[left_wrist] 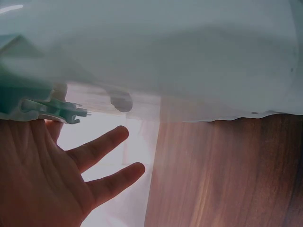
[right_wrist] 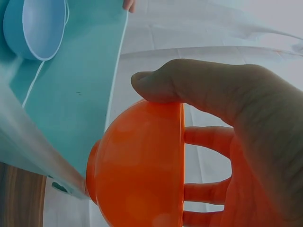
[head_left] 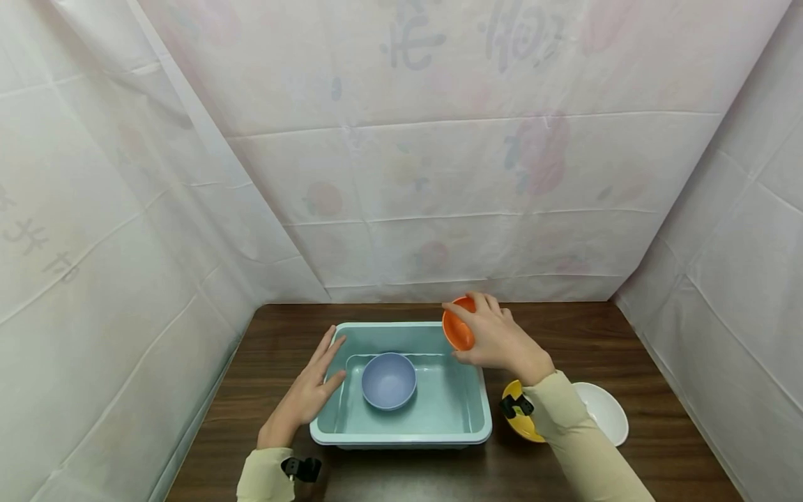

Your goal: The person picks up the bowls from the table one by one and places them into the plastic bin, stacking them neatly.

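An orange bowl (right_wrist: pixel 142 165) is gripped by my right hand (head_left: pixel 498 338), thumb on one side of the rim and fingers on the other. It is tilted on its side over the right end of a light teal basin (head_left: pixel 401 439). Inside the basin, left of its middle, stands a blue-purple bowl (head_left: pixel 389 381). My left hand (head_left: pixel 307 390) is at the basin's left side with fingers spread, holding nothing. In the left wrist view the fingers (left_wrist: pixel 102 146) stretch out below the basin wall (left_wrist: pixel 213 71); whether they touch it I cannot tell.
A yellow bowl (head_left: pixel 521 422), partly hidden under the right wrist, lies right of the basin. Beyond the right sleeve is a white bowl (head_left: pixel 611 415). The dark wooden table (head_left: pixel 665 390) is bordered by white printed sheets (head_left: pixel 470 181) at the back and both sides.
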Motion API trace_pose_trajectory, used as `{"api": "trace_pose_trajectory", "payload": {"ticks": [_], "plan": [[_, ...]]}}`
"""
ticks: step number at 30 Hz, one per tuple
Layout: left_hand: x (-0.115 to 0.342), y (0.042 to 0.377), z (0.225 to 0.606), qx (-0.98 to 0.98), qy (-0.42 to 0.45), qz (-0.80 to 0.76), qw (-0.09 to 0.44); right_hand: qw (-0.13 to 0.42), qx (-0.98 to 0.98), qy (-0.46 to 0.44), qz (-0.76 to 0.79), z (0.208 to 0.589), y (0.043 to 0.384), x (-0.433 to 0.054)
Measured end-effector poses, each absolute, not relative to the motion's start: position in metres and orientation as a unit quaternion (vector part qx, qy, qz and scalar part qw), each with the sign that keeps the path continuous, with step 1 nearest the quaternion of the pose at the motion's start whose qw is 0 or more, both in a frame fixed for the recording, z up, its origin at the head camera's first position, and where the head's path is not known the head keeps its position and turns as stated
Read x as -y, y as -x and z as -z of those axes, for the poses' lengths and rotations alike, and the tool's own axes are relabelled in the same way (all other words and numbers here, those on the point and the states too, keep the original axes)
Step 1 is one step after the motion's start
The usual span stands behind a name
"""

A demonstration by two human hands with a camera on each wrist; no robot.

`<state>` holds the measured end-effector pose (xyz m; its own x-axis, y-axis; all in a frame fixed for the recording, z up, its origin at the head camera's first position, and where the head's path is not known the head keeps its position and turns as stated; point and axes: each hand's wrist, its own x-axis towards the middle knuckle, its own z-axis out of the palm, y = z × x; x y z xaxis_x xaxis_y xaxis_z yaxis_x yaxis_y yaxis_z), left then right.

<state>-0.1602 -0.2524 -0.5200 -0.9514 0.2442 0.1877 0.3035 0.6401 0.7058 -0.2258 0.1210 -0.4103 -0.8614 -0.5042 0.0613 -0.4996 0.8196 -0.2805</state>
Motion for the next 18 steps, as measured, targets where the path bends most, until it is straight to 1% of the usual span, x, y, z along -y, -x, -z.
{"api": "trace_pose_trajectory", "payload": {"ticks": [7, 18], "plan": [[0.253, 0.160, 0.519, 0.905, 0.145, 0.398, 0.029, 0.003, -0.952, 0.269, 0.144, 0.410, 0.225, -0.116], [0.253, 0.162, 0.524, 0.907, 0.152, 0.391, 0.044, 0.007, -0.949, 0.277, 0.150, 0.412, 0.222, -0.108]]}}
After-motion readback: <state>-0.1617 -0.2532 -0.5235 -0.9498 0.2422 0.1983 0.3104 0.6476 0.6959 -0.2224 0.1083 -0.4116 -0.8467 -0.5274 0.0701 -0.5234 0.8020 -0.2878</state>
